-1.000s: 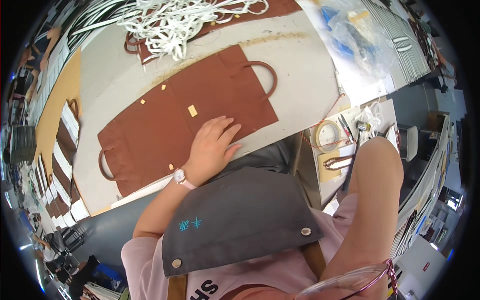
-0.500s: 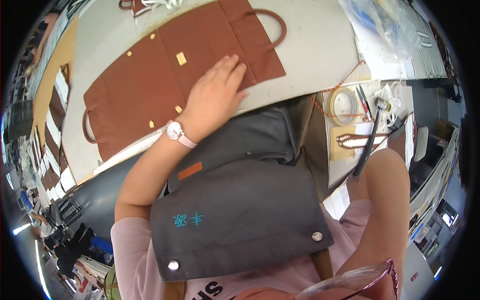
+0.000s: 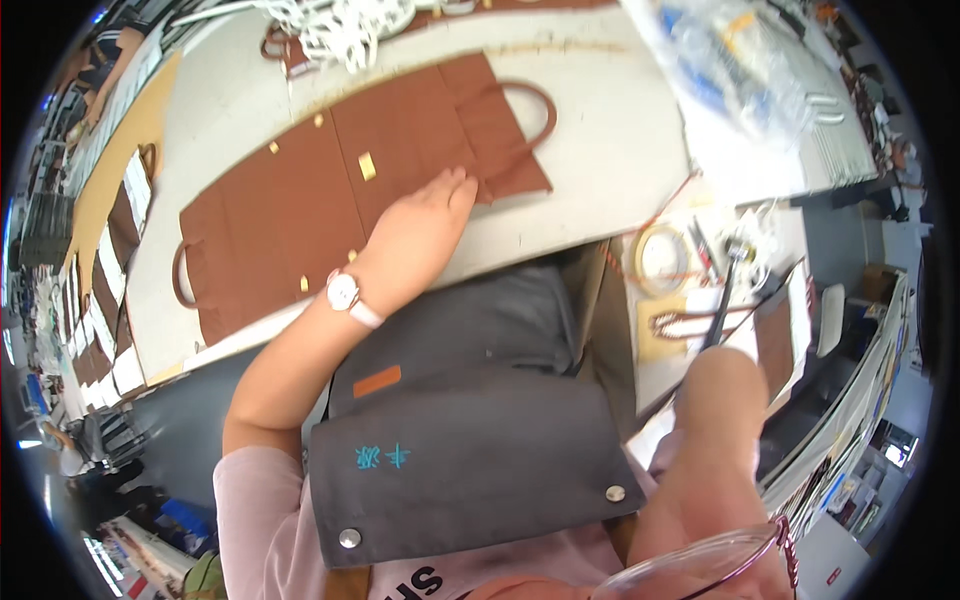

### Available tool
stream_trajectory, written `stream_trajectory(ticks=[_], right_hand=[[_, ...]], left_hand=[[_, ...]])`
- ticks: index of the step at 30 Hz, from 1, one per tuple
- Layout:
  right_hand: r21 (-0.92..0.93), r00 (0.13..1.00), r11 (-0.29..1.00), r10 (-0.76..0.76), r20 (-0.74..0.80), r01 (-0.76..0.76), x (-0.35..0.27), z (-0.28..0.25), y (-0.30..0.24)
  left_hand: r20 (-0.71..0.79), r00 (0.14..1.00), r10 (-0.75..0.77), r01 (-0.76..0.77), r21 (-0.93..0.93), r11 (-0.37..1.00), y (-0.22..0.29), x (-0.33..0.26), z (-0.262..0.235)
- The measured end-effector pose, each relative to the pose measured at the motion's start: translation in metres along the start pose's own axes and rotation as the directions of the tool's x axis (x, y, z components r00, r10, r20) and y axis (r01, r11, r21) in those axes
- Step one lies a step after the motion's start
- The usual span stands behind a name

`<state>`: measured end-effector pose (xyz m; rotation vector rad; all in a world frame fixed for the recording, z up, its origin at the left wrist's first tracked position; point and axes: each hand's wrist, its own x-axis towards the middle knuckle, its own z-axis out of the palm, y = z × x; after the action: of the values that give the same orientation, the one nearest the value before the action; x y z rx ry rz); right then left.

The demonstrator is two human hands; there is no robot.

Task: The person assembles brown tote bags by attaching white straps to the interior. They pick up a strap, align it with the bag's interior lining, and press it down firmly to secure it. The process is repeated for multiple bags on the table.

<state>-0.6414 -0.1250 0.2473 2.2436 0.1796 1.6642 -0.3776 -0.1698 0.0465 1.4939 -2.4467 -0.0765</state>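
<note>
A flat brown bag piece (image 3: pixel 280 225) lies on the pale worktable, with a loop handle (image 3: pixel 545 105) at each end and small gold metal fittings (image 3: pixel 366 166) along it. My left hand (image 3: pixel 420 230) rests palm down on its near edge, towards the right end, fingers stretched out and close together. A wristwatch is on that wrist. My right arm (image 3: pixel 725 390) is bent, its elbow towards the side table and its forearm coming back towards me. The right hand itself is out of view.
Right, a side table holds a tape roll (image 3: pixel 660 257), a long black-handled tool (image 3: pixel 722 300), and a brown strap loop (image 3: pixel 680 325). White cord (image 3: pixel 350 30) lies at the back. Clear plastic (image 3: pixel 745 80) covers the far right. A dark apron (image 3: pixel 470 460) covers my front.
The view has shifted, showing more of the table's far side. The bag piece's right end now looks rumpled beside my left hand. My right elbow sits lower and further left in view.
</note>
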Motion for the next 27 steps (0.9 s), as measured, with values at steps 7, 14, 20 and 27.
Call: stream_trajectory(ticks=[7,14,20,27], right_hand=[[-0.007,0.631,0.698,0.651,0.421,-0.716,-0.120,0.097,0.057],[0.205,0.501,0.497,0.589,0.634,-0.843,-0.078,0.156,0.072],[0.221,0.574,0.590,0.516,0.636,-0.776,-0.049,0.174,0.066],[0.262,0.615,0.630,0.442,0.653,-0.731,-0.039,0.173,0.053]], left_hand=[[0.078,0.968,-0.237,0.241,-0.545,0.803,-0.013,0.002,-0.109],[0.069,0.943,-0.327,0.281,-0.692,0.665,-0.021,-0.035,-0.141],[0.114,0.881,-0.459,0.341,-0.825,0.450,-0.017,-0.062,-0.151],[0.194,0.865,-0.463,0.284,-0.949,0.135,-0.024,-0.073,-0.155]])
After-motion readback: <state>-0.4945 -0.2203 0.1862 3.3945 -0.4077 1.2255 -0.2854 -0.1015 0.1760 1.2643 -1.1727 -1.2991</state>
